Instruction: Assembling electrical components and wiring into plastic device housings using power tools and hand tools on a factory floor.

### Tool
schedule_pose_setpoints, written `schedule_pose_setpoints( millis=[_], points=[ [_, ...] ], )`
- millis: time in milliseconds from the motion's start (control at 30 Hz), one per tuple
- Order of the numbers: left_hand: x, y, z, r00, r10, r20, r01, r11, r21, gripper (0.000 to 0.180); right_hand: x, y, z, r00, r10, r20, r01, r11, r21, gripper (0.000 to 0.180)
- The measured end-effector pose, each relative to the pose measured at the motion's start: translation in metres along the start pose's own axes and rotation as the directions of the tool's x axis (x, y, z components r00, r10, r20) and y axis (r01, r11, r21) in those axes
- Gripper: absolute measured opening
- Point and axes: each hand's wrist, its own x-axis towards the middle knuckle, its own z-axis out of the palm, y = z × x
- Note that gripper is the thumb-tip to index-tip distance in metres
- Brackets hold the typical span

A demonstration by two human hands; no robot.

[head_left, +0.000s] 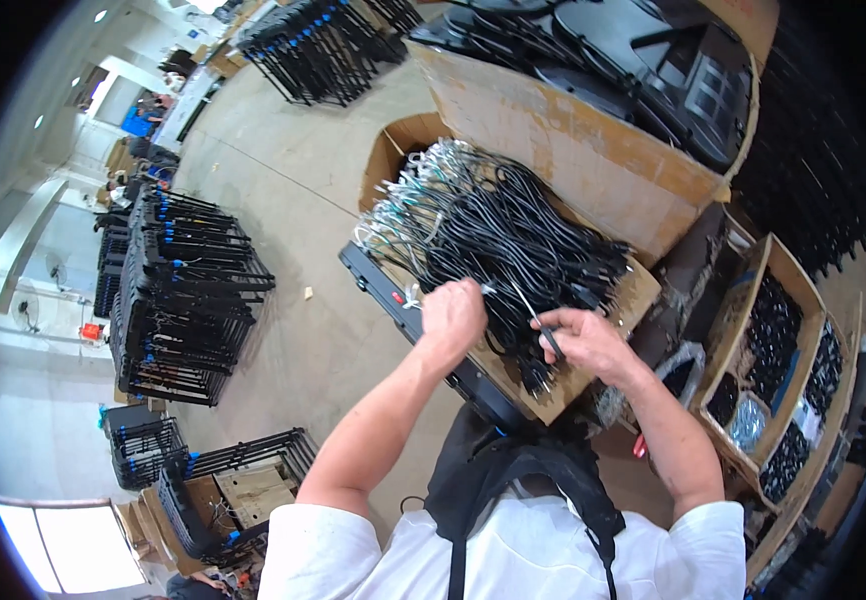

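While left hand (451, 313) fists black cables (498, 225), right hand (590, 343) pinches one cable end (551, 342)

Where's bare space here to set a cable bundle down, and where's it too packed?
Free: the concrete floor between the cable box and the stacked black racks. Crowded: the box is heaped with black cables, both the left hand and right hand in them; the compartment boxes at right are full.

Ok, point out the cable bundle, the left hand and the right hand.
cable bundle (493, 225): head view, middle of the black cords.
left hand (451, 315): head view, back of the hand.
right hand (593, 342): head view, back of the hand.
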Motion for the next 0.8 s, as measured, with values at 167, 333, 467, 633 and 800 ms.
schedule_pose_setpoints(
  millis=[167, 333, 467, 633, 800],
  points=[
    [0.007, 0.005, -0.007, 0.997, -0.053, 0.047, 0.059, 0.992, -0.115, 0.020, 0.003, 0.007, 0.014, 0.999, 0.024, 0.030, -0.029, 0.985, 0.169, 0.041],
    [0.021, -0.008, -0.012, 0.986, -0.073, 0.151, 0.118, 0.941, -0.318, 0.028, 0.004, 0.007, 0.013, 0.996, 0.073, 0.048, -0.081, 0.978, 0.191, 0.043],
    [0.035, -0.035, -0.012, 0.918, -0.014, 0.395, 0.273, 0.745, -0.608, 0.022, 0.004, 0.001, 0.011, 0.993, 0.082, 0.090, -0.105, 0.954, 0.281, 0.044],
    [0.044, -0.038, -0.024, 0.855, 0.104, 0.509, 0.321, 0.664, -0.675, 0.011, 0.011, 0.000, 0.010, 0.988, 0.096, 0.123, -0.143, 0.873, 0.466, 0.037],
    [0.045, -0.038, -0.018, 0.851, 0.077, 0.519, 0.340, 0.672, -0.658, 0.012, 0.015, -0.005, 0.021, 0.986, 0.147, 0.083, -0.169, 0.881, 0.442, 0.038]
  ],
)
